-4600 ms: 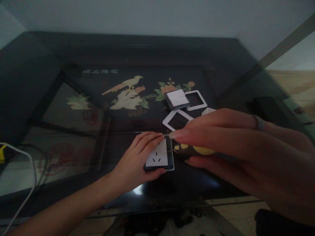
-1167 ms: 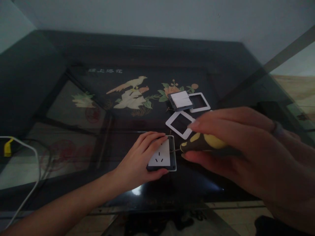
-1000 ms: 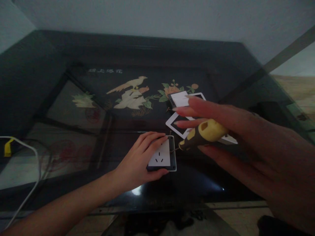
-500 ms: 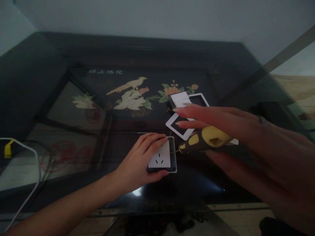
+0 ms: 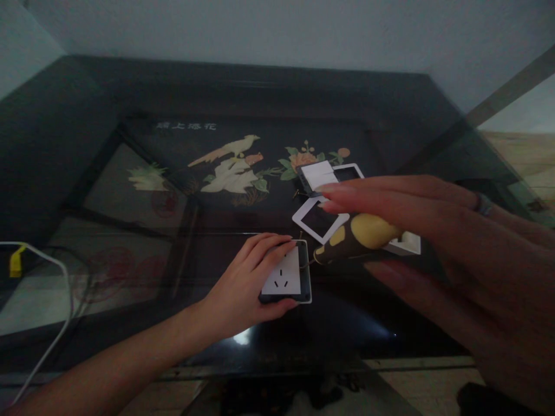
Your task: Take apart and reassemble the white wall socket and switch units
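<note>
A white wall socket (image 5: 280, 284) with a dark mounting frame lies in a white-edged back box on the table. My left hand (image 5: 243, 283) is closed round its left side, fingers over the top and thumb at the near edge. In my right hand (image 5: 442, 242) is a yellow-and-dark screwdriver (image 5: 355, 240), its handle between the straight fingers and the thumb. The thin shaft points left, its tip at the socket's right edge. A small screw (image 5: 300, 235) stands by the socket's far right corner.
Beyond the socket lie a white cover frame (image 5: 318, 234), a second socket module (image 5: 318, 173) and another frame (image 5: 358, 169). A white box (image 5: 410, 245) shows partly behind my right hand. A white cable (image 5: 68, 289) with a yellow tag (image 5: 15, 262) runs along the left.
The screwdriver handle has turned and its rear end has shifted slightly up and left. My right fingers have moved a little over it. My left hand and the socket stay put.
</note>
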`<state>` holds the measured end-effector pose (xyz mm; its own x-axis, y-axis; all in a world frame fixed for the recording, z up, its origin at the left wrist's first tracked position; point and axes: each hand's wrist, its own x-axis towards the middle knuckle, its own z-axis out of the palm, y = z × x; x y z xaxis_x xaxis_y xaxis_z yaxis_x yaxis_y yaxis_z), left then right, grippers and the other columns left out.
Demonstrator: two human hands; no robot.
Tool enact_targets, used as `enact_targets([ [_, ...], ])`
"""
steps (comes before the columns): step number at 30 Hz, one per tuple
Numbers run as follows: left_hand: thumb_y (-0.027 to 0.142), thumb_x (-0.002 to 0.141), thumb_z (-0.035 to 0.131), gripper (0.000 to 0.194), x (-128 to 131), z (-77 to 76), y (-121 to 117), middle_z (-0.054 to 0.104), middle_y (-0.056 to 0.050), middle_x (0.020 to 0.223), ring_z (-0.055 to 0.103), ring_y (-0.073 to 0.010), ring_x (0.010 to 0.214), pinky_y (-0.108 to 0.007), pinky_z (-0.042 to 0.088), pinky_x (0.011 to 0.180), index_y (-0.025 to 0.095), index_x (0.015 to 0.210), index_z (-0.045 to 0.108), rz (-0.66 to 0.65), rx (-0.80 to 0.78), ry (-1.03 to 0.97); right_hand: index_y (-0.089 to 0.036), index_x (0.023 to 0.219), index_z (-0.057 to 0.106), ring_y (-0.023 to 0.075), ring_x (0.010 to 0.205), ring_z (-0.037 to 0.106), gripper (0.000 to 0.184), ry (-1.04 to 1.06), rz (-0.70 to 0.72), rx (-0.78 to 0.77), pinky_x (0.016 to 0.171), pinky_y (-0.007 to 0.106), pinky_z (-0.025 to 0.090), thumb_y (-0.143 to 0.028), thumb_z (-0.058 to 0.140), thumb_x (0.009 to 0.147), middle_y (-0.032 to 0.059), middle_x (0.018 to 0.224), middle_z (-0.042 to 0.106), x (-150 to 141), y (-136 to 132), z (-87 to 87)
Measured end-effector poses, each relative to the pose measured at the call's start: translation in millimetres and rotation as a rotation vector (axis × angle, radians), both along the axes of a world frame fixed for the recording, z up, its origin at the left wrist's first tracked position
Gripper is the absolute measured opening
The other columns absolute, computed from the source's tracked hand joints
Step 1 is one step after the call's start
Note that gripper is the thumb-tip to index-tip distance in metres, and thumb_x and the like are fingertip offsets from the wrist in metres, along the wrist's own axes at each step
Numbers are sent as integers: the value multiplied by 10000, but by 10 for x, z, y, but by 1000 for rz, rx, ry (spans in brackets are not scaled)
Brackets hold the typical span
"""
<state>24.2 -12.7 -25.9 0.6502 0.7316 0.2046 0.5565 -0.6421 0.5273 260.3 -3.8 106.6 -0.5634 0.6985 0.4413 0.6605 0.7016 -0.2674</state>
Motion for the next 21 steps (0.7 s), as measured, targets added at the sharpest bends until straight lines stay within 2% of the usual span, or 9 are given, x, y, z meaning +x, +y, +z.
enact_targets([
  [1, 387, 813, 694, 751, 1, 1, 1, 450, -149, 1400, 354, -326, 1294, -503, 374, 1113, 156, 1425, 326, -2, 4, 1, -259, 1323, 540, 149, 1052, 683, 360, -5, 15, -26, 862, 208, 567, -285, 482, 968, -20, 1275, 671, 12, 0, 14],
  [3, 395, 814, 691, 750, 3, 3, 2, 455, -149, 1394, 356, -325, 1292, -498, 368, 1118, 153, 1425, 329, -3, 7, -1, -294, 1370, 490, 129, 1011, 691, 418, -2, 24, -34, 844, 197, 568, -231, 512, 957, -45, 1249, 680, 9, -19, 22],
  [8, 382, 813, 693, 746, -3, 16, -1, 461, -142, 1392, 369, -318, 1283, -489, 376, 1113, 160, 1427, 331, 7, -3, -18, -296, 1005, 639, 91, 670, 664, 140, 92, -119, 90, 638, 178, 540, -281, 683, 873, -77, 850, 693, -89, -42, -42],
  [10, 377, 814, 692, 742, -6, 21, -1, 460, -142, 1396, 371, -321, 1285, -501, 382, 1106, 167, 1426, 329, 2, -10, -24, -277, 972, 637, 87, 633, 655, 147, 89, -100, 124, 603, 165, 541, -313, 710, 849, -75, 796, 686, -97, -5, -62],
  [13, 379, 819, 688, 736, -4, 22, 4, 462, -140, 1397, 375, -328, 1286, -526, 385, 1096, 184, 1427, 321, 1, -22, -18, -222, 1105, 620, 115, 894, 704, 220, 80, 21, 90, 792, 143, 567, -322, 619, 909, -17, 1046, 737, -54, 49, -51],
  [16, 401, 816, 687, 754, 0, 17, 5, 454, -148, 1401, 372, -341, 1287, -549, 387, 1088, 192, 1433, 306, 5, -22, -9, -209, 1373, 463, 131, 1146, 637, 400, 2, 83, -81, 975, 183, 516, -242, 467, 974, 3, 1308, 653, -2, 50, -22],
  [18, 403, 814, 687, 764, 0, 15, 0, 453, -149, 1399, 370, -349, 1289, -560, 384, 1085, 201, 1439, 296, 7, -28, -3, -279, 1454, 348, 123, 1128, 645, 452, -23, 85, -172, 961, 202, 527, -263, 404, 1005, -24, 1290, 656, 4, 35, -15],
  [19, 398, 814, 687, 765, -1, 15, -3, 454, -147, 1398, 371, -351, 1288, -562, 383, 1085, 207, 1441, 292, 7, -33, 0, -306, 1437, 363, 121, 1083, 662, 424, -12, 78, -181, 935, 204, 538, -302, 395, 1014, -33, 1238, 674, -4, 30, -19],
  [21, 380, 816, 686, 762, -3, 18, -9, 457, -142, 1394, 375, -349, 1286, -557, 385, 1084, 216, 1444, 287, 10, -42, 3, -310, 1304, 507, 122, 934, 691, 313, 20, 57, -123, 832, 202, 563, -351, 429, 1004, -31, 1084, 703, -38, 31, -39],
])
